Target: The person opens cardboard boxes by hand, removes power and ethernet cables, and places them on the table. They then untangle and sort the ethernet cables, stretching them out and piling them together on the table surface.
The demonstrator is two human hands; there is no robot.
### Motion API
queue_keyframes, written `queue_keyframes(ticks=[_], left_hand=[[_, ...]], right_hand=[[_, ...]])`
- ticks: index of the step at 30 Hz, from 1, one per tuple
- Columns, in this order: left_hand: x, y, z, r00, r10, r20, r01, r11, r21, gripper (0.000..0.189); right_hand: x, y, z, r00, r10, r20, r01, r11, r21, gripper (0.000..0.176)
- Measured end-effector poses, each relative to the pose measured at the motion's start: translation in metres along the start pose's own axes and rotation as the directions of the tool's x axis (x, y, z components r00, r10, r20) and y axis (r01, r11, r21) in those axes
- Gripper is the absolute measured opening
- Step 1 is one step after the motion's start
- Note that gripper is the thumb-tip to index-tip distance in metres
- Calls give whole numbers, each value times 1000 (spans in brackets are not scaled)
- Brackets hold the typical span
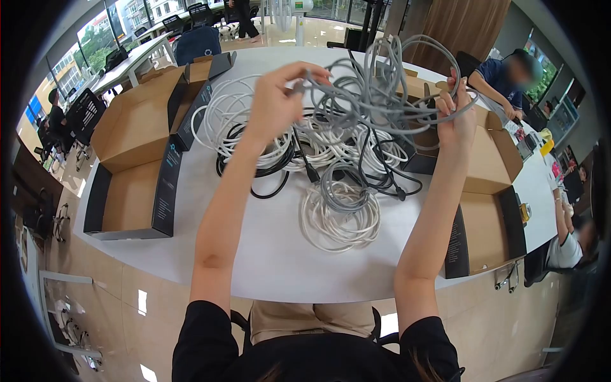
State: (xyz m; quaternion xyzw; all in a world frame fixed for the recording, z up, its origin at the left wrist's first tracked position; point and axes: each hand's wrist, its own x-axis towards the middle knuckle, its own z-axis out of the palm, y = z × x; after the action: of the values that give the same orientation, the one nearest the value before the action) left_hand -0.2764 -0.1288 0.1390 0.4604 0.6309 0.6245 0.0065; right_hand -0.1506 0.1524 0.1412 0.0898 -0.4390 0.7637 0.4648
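A tangled bundle of grey cable [382, 105] is held up above the table between my two hands. My left hand [283, 95] pinches a part of the bundle at its left side. On the right, my right hand [456, 111] has its fingers wrapped round several loops of the same cable. Below lies a pile of white cables [248, 137] mixed with black cables [375, 159]. Nearer to me, a small grey coil [344, 197] rests partly on a white coil [340, 229].
An open cardboard box [130, 197] stands at the left of the white table [280, 274], with another box behind it. At the right is a further open box [487, 223]. A person in a dark shirt [496, 73] sits at the far right; others are around the room.
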Motion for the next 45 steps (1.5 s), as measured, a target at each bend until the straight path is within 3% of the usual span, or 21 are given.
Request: queue_keyframes(ticks=[2, 5, 6, 10, 13, 14, 17, 18, 19, 21, 22, 24, 25, 27, 29, 30, 33, 34, 38, 41, 45], left_hand=[[-1, 5, -18, 999, 34, -29, -34, 999, 11, 37], [1, 2, -39, 988, 46, -145, -63, 991, -115, 35], [1, -1, -46, 980, 32, -195, -68, 981, -179, 35], [5, -11, -70, 934, -214, -285, 11, 817, -577, 44], [9, -28, -77, 896, -271, -352, 72, 871, -487, 46], [10, -37, -80, 891, -303, -337, 126, 880, -458, 53], [14, -56, -81, 843, -349, -410, 191, 906, -379, 54], [13, -59, -81, 834, -359, -418, 221, 913, -342, 55], [13, -57, -80, 828, -364, -427, 232, 915, -331, 55], [13, -53, -74, 814, -375, -444, 255, 917, -308, 53], [13, -53, -71, 823, -117, -555, 156, 987, 23, 50], [13, -54, -66, 762, 428, -485, -2, 752, 660, 45], [12, -38, -62, 808, 429, -404, -58, 741, 669, 44], [3, 1, -56, 878, 419, -231, -168, 722, 671, 42], [-11, 17, -41, 973, 218, -72, -117, 741, 661, 38], [-14, 20, -35, 994, 111, 8, -89, 747, 659, 36], [-16, -6, -24, 999, 51, -15, -19, 609, 793, 30], [-8, -12, -26, 999, -35, -36, 51, 667, 744, 31], [4, -17, -52, 978, -210, 14, 170, 828, 535, 32], [11, -45, -79, 1000, -11, -29, 12, 1000, 22, 23], [10, -38, -90, 975, -101, -197, 55, 972, -228, 18]], right_hand=[[-3, 6, 6, 1000, -13, -16, 13, 1000, -20, 23], [-6, 24, 18, 987, 149, -55, -150, 989, -13, 33], [-11, 28, 26, 989, 145, 1, -144, 986, -84, 48], [-33, 25, 67, 954, 220, 203, -112, 891, -439, 56], [-24, 44, 56, 946, 29, 324, 229, 648, -726, 51], [-25, 56, 56, 952, -135, 275, 301, 578, -759, 34], [-31, 65, 63, 976, 0, 218, 183, 540, -821, 27], [-37, 70, 69, 976, 100, 192, 78, 664, -744, 32], [-46, 66, 81, 948, 251, 195, -20, 658, -753, 39], [-57, 84, 86, 883, 366, 295, 93, 480, -873, 43], [-64, 90, 91, 838, 437, 327, 186, 334, -924, 41], [-81, 114, 90, 862, 317, 395, 279, 353, -893, 43], [-86, 119, 90, 869, 254, 426, 324, 360, -875, 44], [-84, 118, 91, 859, 371, 354, 246, 306, -919, 39], [-76, 111, 93, 828, 484, 282, 151, 291, -945, 35], [-75, 114, 89, 860, 392, 325, 152, 412, -898, 33], [-63, 110, 82, 926, 247, 287, 198, 330, -923, 35], [-60, 107, 81, 936, 267, 230, 84, 464, -882, 36], [-42, 79, 69, 985, 124, 118, 17, 618, -786, 34], [-23, 56, 52, 998, 55, 28, -18, 689, -725, 36], [-18, 26, 44, 996, 83, 23, -50, 766, -641, 41]])
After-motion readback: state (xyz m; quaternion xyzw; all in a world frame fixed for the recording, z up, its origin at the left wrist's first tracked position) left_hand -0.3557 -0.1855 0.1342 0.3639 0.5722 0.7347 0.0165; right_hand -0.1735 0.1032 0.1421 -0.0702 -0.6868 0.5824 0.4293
